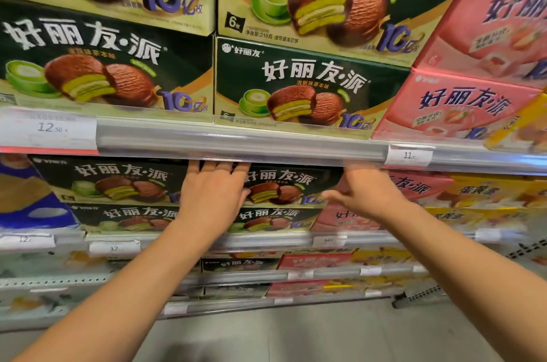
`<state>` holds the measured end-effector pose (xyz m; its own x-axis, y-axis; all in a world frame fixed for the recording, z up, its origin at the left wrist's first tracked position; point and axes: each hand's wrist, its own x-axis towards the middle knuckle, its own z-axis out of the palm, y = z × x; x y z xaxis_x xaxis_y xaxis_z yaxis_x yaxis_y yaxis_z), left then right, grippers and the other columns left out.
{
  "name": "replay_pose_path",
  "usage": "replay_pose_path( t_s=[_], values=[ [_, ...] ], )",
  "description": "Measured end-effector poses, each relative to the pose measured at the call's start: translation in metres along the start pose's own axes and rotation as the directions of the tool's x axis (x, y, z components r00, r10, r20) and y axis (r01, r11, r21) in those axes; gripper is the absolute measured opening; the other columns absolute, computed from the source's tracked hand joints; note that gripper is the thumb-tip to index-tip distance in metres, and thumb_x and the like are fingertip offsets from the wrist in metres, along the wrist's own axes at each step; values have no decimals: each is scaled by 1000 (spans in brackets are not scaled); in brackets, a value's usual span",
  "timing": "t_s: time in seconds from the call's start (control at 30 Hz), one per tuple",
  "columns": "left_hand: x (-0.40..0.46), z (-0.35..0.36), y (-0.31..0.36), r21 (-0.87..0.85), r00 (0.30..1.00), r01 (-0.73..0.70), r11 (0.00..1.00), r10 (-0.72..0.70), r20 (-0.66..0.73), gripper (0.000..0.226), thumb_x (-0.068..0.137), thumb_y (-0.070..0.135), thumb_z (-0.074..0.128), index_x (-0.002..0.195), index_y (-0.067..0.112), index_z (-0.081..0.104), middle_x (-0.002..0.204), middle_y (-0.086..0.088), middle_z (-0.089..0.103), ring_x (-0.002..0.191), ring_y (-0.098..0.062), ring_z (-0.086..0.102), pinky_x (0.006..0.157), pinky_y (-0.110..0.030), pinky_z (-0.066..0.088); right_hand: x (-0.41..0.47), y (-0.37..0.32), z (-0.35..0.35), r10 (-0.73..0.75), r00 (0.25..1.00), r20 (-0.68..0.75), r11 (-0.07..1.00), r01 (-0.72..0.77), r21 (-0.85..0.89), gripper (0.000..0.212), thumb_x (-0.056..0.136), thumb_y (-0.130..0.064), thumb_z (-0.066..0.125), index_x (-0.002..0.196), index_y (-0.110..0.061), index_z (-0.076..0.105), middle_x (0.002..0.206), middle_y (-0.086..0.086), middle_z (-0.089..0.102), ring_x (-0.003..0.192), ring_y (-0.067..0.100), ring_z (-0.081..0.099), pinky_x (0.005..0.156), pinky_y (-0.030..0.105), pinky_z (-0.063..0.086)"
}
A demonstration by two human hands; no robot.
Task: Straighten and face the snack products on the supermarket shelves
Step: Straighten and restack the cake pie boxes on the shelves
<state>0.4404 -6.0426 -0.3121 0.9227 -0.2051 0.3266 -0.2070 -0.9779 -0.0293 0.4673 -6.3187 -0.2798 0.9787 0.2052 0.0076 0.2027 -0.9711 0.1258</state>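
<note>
Both hands are at the second shelf (266, 238), squaring its top green box (291, 184): the left hand (214, 188) lies flat on the front, grip spread, and the right hand (365, 190) (blurred) reaches its right end, fingers loosely apart, holding nothing. Next, I judge, nudge that box flush with its neighbour (118, 181).

Light: bright, even, from overhead
Glare: on the shelf rail (236, 142)
Blur: right hand (364, 193), lower shelves
Edges: wide-angle bowing
</note>
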Motion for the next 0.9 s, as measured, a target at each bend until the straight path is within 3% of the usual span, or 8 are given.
replay_pose_path(
  t_s=[0.1, 0.2, 0.33, 0.47, 0.63, 0.8, 0.9],
  values=[
    [2, 0, 1, -3, 1000, 24, 1000, -24, 2, 45, 88, 46, 62, 127, 24, 58, 106, -8, 71, 101, -33, 64, 100, -50, 38, -9, 37, 2, 152, 985, 84, 988, -147, -55, 48, 86, -60, 57, 76, -14, 47, 68, -1, 50, 78, 27, 60, 73, 37, 50],
    [2, -2, 2, -9, 1000, 27, 1000, -27, 0, 42, 85, 43, 67, 121, 21, 63, 100, -10, 72, 95, -35, 65, 95, -49, 42, -7, 49, 6, 188, 982, 33, 980, -186, -77, 40, 91, -47, 58, 70, -14, 50, 63, 2, 48, 71, 28, 58, 63, 34, 48],
    [2, -5, 4, -12, 999, 24, 1000, -25, -26, 40, 76, 34, 79, 109, 15, 70, 85, -15, 72, 82, -38, 67, 88, -53, 46, -3, 52, 8, 200, 980, 7, 979, -200, -45, 24, 87, -31, 63, 91, -8, 65, 87, 14, 68, 82, 33, 64, 65, 34, 49],
    [4, -6, 8, 24, 998, 51, 998, -52, 19, 40, 84, 39, 69, 118, 19, 65, 94, -11, 72, 91, -36, 66, 93, -48, 43, -7, 52, 10, 155, 987, -47, 988, -155, 9, 23, 87, -31, 64, 95, -10, 59, 92, 17, 66, 85, 37, 63, 63, 33, 41],
    [7, -5, 20, 18, 997, 54, 998, -55, 52, 45, 90, 54, 53, 130, 33, 53, 102, -5, 69, 96, -31, 63, 93, -42, 41, -9, 49, 11, 145, 988, -48, 989, -147, -27, 30, 88, -28, 60, 113, -12, 54, 101, 14, 65, 92, 37, 62, 73, 39, 52],
    [7, 2, 20, -3, 999, 50, 999, -50, -4, 45, 81, 44, 71, 122, 26, 64, 90, -15, 71, 90, -39, 64, 90, -48, 43, -10, 45, 16, 168, 982, -88, 984, -171, -37, 34, 89, -28, 61, 119, -14, 52, 103, 14, 65, 92, 36, 62, 73, 37, 46],
    [6, 3, 20, 16, 999, 41, 999, -41, 15, 44, 85, 48, 65, 124, 29, 61, 91, -12, 70, 89, -36, 64, 89, -45, 44, -12, 44, 19, 174, 980, -102, 980, -182, -77, 41, 89, -31, 61, 125, -14, 50, 109, 14, 65, 98, 36, 62, 80, 38, 47]
  ],
)
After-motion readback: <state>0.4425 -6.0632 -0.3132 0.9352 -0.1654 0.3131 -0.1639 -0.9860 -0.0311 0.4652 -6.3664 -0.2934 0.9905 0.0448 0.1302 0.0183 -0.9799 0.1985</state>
